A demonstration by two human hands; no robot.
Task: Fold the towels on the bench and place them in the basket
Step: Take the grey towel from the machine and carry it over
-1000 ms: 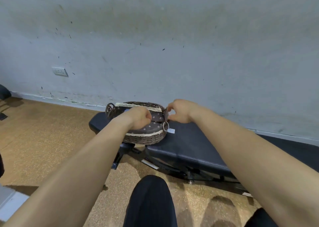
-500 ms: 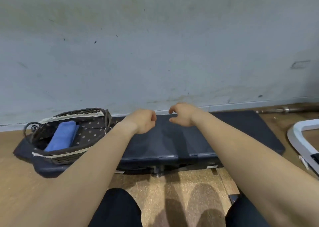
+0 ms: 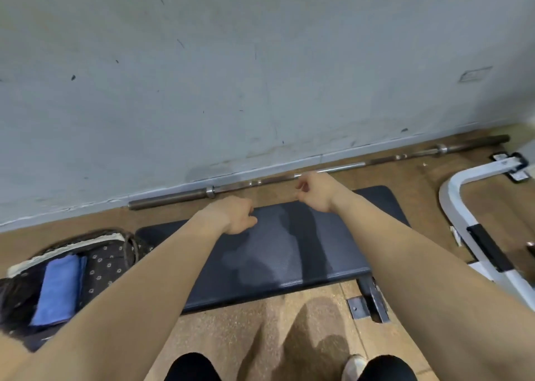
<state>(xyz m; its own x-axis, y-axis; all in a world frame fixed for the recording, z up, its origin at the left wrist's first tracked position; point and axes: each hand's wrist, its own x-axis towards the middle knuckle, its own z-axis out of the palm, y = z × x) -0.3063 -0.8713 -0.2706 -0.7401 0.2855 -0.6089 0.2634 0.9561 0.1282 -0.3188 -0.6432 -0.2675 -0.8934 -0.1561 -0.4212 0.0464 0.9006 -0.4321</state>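
A dark padded bench (image 3: 289, 253) runs across the middle of the head view. At its left end sits a wicker basket (image 3: 121, 253) with a dotted dark lining. A folded blue towel (image 3: 59, 288) lies inside it. My left hand (image 3: 234, 215) hovers over the bench's far edge with loosely curled fingers and holds nothing. My right hand (image 3: 314, 191) is just past the bench's far edge, fingers loosely curled, also holding nothing. No towel lies on the visible bench top.
A steel barbell (image 3: 318, 172) lies on the floor along the grey wall behind the bench. A white metal frame (image 3: 463, 224) stands at the right. The bench's metal foot (image 3: 370, 299) sticks out at the front right. My legs are at the bottom edge.
Both hands left the basket and swung right over the bench. The view turned right and down, so the basket with the blue towel now sits at the far left.
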